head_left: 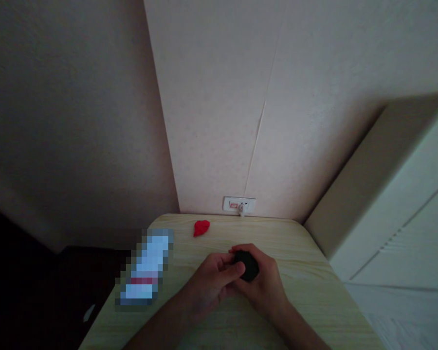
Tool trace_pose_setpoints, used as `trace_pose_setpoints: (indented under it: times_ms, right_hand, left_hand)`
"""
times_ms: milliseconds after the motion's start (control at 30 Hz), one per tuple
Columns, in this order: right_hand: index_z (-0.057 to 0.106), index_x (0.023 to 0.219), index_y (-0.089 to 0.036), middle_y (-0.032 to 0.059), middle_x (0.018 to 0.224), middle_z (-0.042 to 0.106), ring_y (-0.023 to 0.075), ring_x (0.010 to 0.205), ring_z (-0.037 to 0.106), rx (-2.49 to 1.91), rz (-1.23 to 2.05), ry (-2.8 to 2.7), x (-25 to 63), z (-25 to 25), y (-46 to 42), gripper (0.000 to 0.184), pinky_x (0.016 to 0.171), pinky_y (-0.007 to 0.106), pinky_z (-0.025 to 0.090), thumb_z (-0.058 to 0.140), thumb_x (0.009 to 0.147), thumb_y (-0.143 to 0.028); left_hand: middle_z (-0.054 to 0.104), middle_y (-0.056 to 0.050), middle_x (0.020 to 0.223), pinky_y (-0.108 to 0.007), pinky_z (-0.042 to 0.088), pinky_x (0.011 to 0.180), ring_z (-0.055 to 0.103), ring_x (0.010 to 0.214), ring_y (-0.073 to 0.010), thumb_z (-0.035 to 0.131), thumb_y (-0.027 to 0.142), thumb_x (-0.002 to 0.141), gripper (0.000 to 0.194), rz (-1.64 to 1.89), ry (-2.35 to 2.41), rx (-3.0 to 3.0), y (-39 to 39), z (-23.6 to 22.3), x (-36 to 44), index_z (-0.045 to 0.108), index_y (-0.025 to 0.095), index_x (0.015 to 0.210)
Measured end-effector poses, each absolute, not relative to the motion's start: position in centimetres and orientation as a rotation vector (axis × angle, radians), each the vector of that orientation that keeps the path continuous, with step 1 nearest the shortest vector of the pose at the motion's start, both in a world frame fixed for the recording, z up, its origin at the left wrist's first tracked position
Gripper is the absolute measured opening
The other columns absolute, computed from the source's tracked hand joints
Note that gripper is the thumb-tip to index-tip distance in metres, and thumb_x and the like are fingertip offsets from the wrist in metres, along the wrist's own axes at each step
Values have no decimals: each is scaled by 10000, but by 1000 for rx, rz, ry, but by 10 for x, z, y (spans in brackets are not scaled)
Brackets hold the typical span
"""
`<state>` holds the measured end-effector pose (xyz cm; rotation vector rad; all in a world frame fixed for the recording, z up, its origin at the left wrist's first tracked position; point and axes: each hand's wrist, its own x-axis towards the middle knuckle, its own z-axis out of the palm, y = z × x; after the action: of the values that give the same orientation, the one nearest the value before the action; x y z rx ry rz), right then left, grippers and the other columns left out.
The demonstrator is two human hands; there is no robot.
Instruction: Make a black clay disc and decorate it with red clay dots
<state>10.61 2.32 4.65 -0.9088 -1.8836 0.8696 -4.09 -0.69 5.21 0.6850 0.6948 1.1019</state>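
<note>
A dark, roundish flat object [248, 266] is held between both hands above the table; its kind is too dim to make out. My left hand [215, 279] is closed on its left side, with the thumb lying across its face. From the right, my right hand [266, 279] wraps its fingers round the far edge. The fingers beneath the object are partly hidden. Beyond my left hand lies a small, crumpled-looking red piece [201, 227], touched by neither hand.
The pale wood-grain table [314, 301] has rounded far corners and meets the wall. A blurred, pixelated phone-like rectangle [146, 267] lies at its left edge. A wall socket [239, 204] with a plug sits behind the table. A light cabinet-like panel [394, 194] stands at right.
</note>
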Motion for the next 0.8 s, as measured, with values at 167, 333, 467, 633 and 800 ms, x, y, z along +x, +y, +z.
trace_pose_setpoints:
  times_ms: [167, 333, 467, 633, 800]
  right_hand:
    - [552, 1399, -229, 120, 1366, 656, 256, 1157, 695, -817, 1242, -1891, 105, 45, 29, 671, 913, 370, 610, 820, 786, -285]
    - [644, 1332, -268, 79, 1353, 690, 235, 1260, 644, -797, 1419, -1756, 104, 41, 29, 372, 1114, 447, 495, 620, 990, -411]
    - [646, 1340, -271, 77, 1345, 696, 245, 1236, 656, -887, 1254, -1815, 102, 37, 24, 354, 1111, 461, 495, 565, 1022, -403]
    - [517, 1470, -254, 108, 1445, 618, 278, 1328, 588, -882, 705, -2009, 92, 40, 10, 443, 1136, 495, 465, 514, 1027, -272]
    - [395, 1553, -130, 181, 1599, 431, 337, 1489, 395, -679, 676, -2344, 82, 56, 3, 606, 1214, 565, 346, 539, 999, -330]
  left_hand:
    - [778, -103, 841, -264, 524, 748, 717, 747, -185, 841, 363, 783, 308, 1174, 731, 696, -3, 42, -47, 794, 101, 939]
    - [795, -103, 925, -315, 545, 832, 736, 843, -219, 818, 338, 808, 273, 1186, 727, 788, -4, 35, -56, 795, 129, 983]
    - [784, -87, 959, -314, 544, 858, 728, 904, -217, 808, 278, 816, 236, 1231, 699, 690, -9, 37, -48, 776, 143, 1006]
    - [759, -113, 1011, -369, 550, 898, 707, 1007, -262, 649, 483, 884, 383, 1291, 537, 206, -13, 48, -35, 742, 141, 1030]
    - [757, -187, 1128, -414, 515, 1041, 687, 1133, -303, 543, 667, 879, 667, 1286, 515, 50, -1, 59, -35, 732, 70, 1108]
